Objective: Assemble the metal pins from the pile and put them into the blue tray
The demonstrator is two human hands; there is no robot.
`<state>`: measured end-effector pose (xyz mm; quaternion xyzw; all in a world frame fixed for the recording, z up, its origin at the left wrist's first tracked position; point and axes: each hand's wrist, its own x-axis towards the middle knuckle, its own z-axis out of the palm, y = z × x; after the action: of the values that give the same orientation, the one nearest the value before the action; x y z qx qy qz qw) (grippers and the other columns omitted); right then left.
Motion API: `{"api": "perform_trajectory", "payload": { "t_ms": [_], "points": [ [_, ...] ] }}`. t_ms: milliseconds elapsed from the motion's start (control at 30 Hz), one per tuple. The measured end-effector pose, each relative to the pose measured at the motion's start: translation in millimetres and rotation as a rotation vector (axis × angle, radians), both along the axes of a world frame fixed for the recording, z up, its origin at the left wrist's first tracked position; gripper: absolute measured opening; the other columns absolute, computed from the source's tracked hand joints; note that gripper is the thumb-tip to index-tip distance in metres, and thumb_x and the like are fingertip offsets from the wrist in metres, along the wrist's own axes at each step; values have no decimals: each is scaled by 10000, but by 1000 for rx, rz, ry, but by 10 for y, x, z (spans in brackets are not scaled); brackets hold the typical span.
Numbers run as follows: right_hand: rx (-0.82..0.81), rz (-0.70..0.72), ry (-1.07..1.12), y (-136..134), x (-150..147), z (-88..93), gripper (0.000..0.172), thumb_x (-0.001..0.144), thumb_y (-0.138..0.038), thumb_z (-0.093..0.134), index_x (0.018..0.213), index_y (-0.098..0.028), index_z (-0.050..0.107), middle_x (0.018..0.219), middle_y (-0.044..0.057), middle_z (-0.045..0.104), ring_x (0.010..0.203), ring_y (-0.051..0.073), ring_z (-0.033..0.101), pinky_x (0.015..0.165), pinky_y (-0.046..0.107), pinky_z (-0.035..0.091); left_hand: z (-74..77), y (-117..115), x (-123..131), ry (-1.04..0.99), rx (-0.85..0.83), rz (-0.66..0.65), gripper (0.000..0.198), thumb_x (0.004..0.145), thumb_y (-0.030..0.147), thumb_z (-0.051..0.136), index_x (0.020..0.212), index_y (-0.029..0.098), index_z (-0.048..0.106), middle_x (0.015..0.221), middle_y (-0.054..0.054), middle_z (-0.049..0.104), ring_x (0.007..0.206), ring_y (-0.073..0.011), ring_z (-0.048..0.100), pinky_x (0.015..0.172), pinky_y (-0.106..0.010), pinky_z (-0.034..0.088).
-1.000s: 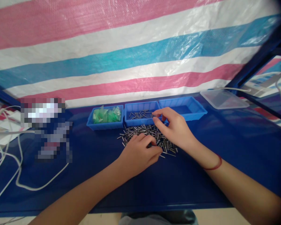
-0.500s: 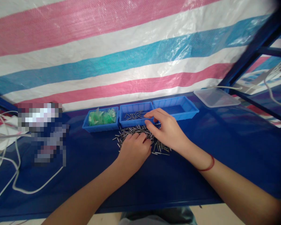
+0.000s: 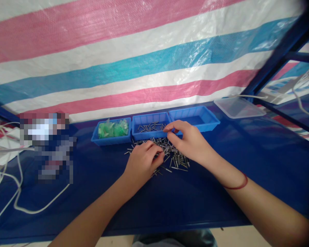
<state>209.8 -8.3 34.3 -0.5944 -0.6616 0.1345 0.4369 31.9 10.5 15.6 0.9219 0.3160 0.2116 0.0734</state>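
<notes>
A loose pile of small metal rivets (image 3: 179,159) lies on the dark blue table in front of three blue bins. My left hand (image 3: 145,159) is over the left part of the pile, fingers curled down among the rivets; what they hold, if anything, is hidden. Above the right part of the pile, beside the front wall of the middle bin (image 3: 151,135), is my right hand (image 3: 189,139). Its thumb and fingers are bent toward each other, and anything between them is too small to make out. Several rivets lie inside the middle bin.
The left bin (image 3: 112,140) holds green plastic bags. At the right stands another blue bin (image 3: 206,127), with a clear plastic lid (image 3: 239,108) beyond it. White cables (image 3: 38,211) run over the table's left side, near blurred items. A striped sheet (image 3: 134,68) hangs behind.
My right hand has moved slightly right and down. My left hand has shifted a little left, its thumb now more visible, and more rivets show between the hands.
</notes>
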Motion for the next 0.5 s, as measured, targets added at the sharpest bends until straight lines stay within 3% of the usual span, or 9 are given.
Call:
{"api": "perform_trajectory", "payload": {
  "t_ms": [167, 300, 500],
  "points": [
    [-264, 159, 221, -16, -30, 6, 134, 797, -277, 585, 825, -176, 668, 809, 31, 692, 723, 164, 593, 661, 304, 454, 63, 71, -80, -294, -44, 94, 94, 902, 209, 551, 870, 195, 639, 876, -19, 632, 834, -143, 612, 727, -249, 458],
    [-259, 263, 413, -31, -73, -8, 199, 829, -356, 594, 785, -178, 673, 753, 21, 683, 707, 158, 606, 662, 305, 466, 41, 47, -75, -343, -43, 79, 97, 907, 217, 546, 896, 198, 641, 891, -24, 634, 843, -143, 611, 739, -251, 468],
    [-181, 296, 407, -60, -95, 5, 168, 837, -347, 622, 842, -209, 718, 850, 24, 728, 803, 179, 656, 735, 330, 499, 30, 45, -70, -345, -168, 88, 115, 904, 249, 560, 962, 193, 643, 921, -36, 627, 838, -148, 598, 751, -267, 475]
  ]
}}
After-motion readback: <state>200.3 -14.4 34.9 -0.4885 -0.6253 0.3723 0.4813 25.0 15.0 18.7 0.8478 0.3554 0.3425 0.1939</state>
